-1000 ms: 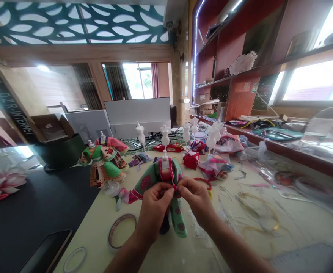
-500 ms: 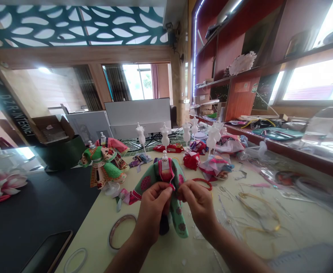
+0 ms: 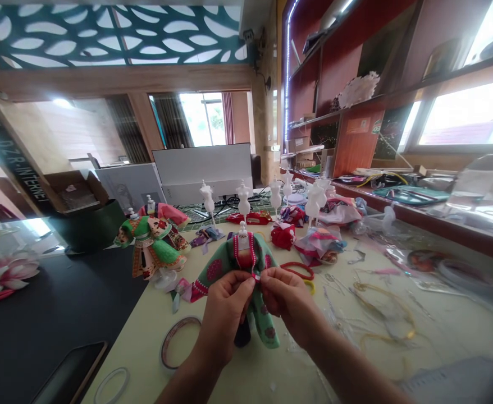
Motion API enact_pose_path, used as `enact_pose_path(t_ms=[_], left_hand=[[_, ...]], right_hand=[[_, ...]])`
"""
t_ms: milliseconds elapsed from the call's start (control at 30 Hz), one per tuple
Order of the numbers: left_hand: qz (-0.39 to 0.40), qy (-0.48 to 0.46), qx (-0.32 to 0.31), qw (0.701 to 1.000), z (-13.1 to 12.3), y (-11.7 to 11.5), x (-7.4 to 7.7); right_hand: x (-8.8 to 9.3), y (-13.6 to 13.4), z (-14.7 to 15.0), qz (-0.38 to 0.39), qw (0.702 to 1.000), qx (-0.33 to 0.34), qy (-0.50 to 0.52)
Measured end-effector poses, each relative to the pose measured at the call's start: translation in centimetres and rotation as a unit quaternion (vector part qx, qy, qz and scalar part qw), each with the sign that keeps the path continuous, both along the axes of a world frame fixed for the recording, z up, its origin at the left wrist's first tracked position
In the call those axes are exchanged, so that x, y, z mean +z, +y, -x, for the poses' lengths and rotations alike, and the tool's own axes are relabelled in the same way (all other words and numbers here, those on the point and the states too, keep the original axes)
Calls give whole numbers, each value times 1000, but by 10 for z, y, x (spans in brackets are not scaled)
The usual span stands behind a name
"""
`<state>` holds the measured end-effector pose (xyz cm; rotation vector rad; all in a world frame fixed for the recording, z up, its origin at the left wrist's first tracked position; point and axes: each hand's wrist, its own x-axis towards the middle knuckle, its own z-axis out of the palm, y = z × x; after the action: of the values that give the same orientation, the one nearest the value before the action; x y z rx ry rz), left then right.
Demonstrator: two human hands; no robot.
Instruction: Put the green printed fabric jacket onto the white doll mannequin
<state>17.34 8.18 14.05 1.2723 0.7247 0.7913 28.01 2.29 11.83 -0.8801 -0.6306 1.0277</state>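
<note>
Green floral doll robe (image 3: 217, 275) sits on a white mannequin (image 3: 243, 238) near the front edge of the pale table (image 3: 132, 342); left hand (image 3: 223, 320) and right hand (image 3: 286, 306) pinch its red-trimmed front, both grips narrow.

1. Left hand (image 3: 223, 320) and right hand (image 3: 286, 300) cover the front edge of the green doll dress (image 3: 229, 269); pinched bit too small to tell.
2. Dark piece (image 3: 242, 335) below dress partly hidden, kind unclear.
3. Left forearm (image 3: 183, 381) cut off by bottom edge.
4. Thin wires (image 3: 381, 303) right of dress too small to tell.
5. Flat sheet (image 3: 448, 381) far right of dress blurred, cut off.
</note>
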Motion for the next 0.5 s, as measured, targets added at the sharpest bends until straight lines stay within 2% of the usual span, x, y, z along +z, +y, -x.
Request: enact_pose_path(t_ms=[167,500], left_hand=[[-21,9,8,1000,-1,-2,2],[-10,-8,18,1000,-5,-2,0]], right_hand=[[-2,2,1,0,999,-29,-29],[2,1,4,7,984,-104,-144]])
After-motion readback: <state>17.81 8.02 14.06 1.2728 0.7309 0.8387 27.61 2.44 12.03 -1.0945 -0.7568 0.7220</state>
